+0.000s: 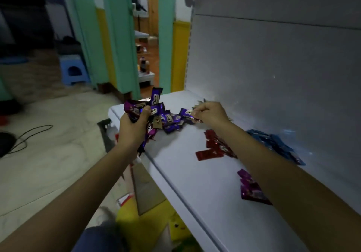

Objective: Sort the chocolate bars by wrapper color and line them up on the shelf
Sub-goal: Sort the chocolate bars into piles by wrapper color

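Left hand [134, 128] clutches a purple-bar bunch [150, 107]; right hand [210, 114] pinches one purple bar [188, 114] (lift it clear of the loose pile first).

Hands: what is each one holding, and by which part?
The left hand grips a bunch of purple bars around their middles; the right hand pinches a single purple bar by one end.

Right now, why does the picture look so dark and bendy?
Head view: dim light leaves the red bars and blue bars murky. In the same view, the wide lens curves the shelf edge. The purple bars gripped by the left hand show white lettering, while the purple bar pinched by the right hand looks slightly blurred.
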